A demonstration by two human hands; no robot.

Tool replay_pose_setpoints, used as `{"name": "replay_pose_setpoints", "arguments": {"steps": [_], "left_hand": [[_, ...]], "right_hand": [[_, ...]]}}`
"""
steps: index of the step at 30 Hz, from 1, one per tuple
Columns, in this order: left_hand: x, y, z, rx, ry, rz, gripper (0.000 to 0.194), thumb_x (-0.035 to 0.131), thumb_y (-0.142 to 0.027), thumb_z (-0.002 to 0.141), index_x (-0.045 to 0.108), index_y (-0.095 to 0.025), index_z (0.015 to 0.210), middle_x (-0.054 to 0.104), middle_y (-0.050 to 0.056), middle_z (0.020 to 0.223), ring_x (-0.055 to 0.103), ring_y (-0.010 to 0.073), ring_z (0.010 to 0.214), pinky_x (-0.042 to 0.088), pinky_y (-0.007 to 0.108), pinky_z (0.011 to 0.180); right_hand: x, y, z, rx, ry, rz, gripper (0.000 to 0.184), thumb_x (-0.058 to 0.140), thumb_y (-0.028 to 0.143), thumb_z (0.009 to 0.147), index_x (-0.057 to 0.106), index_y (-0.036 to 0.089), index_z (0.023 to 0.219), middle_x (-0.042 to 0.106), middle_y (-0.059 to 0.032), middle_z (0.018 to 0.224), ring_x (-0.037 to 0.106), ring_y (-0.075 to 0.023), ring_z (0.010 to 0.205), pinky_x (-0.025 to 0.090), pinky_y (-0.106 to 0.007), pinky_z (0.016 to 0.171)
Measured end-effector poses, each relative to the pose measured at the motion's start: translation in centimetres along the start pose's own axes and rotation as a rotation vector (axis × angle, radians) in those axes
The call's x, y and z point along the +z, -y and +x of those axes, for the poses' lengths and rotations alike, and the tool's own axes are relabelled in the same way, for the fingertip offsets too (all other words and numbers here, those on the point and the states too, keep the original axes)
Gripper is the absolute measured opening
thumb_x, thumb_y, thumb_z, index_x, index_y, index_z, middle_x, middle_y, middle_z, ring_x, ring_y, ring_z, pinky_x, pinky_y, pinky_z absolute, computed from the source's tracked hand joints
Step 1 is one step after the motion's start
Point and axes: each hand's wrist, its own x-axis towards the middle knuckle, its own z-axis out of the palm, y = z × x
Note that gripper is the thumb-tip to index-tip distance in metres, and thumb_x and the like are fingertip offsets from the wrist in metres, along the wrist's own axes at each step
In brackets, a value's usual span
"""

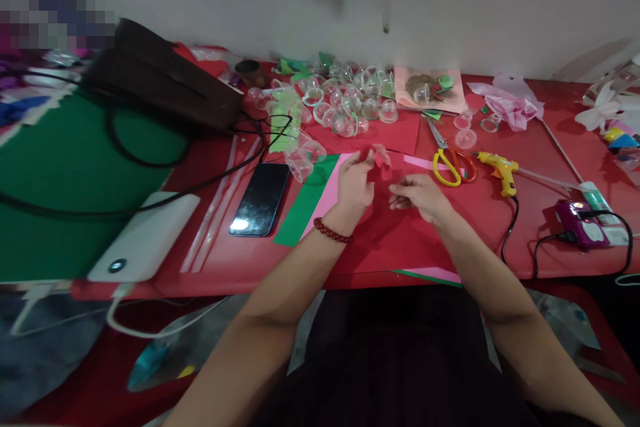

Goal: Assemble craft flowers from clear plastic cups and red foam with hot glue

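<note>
My left hand, with a beaded bracelet at the wrist, is closed on a small red paper piece. A pale, see-through part shows at the top of this piece, too blurred to make out. Just to the right, my right hand has its fingers curled together in a pinch. Whatever those fingertips hold, if anything, is hidden. Beneath both hands lie red sheets, with green paper and pink paper showing at the left edge.
Clear plastic cups crowd the back. Scissors, a yellow glue gun and a purple power socket are at right. A phone, a white power bank and a dark bag with looping cables are at left.
</note>
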Motion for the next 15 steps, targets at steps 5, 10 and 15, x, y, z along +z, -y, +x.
{"name": "replay_pose_setpoints", "arguments": {"steps": [5, 10, 15], "left_hand": [[0.3, -1.2, 0.1, -0.032, -0.044, -0.131, 0.014, 0.070, -0.008, 0.083, 0.069, -0.021, 0.080, 0.074, 0.000, 0.087, 0.074, 0.0139, 0.089, 0.061, 0.030, 0.092], [1.2, -1.5, -0.8, -0.250, 0.034, -0.235, 0.016, 0.066, -0.022, 0.099, 0.072, -0.016, 0.085, 0.074, 0.006, 0.094, 0.074, 0.0171, 0.092, 0.062, 0.039, 0.102], [1.8, -1.4, -1.2, -0.308, 0.016, -0.290, 0.016, 0.062, -0.019, 0.102, 0.071, -0.016, 0.088, 0.075, 0.007, 0.094, 0.074, 0.0164, 0.091, 0.064, 0.036, 0.097]], "right_hand": [[0.2, -0.8, 0.1, -0.111, 0.054, -0.164, 0.025, 0.085, 0.023, 0.081, 0.067, 0.020, 0.064, 0.072, -0.0013, 0.057, 0.069, -0.0136, 0.051, 0.057, -0.022, 0.052], [-2.8, -0.2, 1.1, -0.509, -0.233, -0.407, 0.005, 0.082, 0.027, 0.079, 0.081, 0.023, 0.077, 0.078, -0.0007, 0.072, 0.071, -0.0174, 0.066, 0.060, -0.031, 0.069], [-4.9, 0.4, 1.8, -0.686, -0.577, -0.462, 0.022, 0.068, 0.025, 0.090, 0.080, 0.025, 0.109, 0.081, -0.0092, 0.111, 0.075, -0.0240, 0.098, 0.062, -0.041, 0.085]]}}
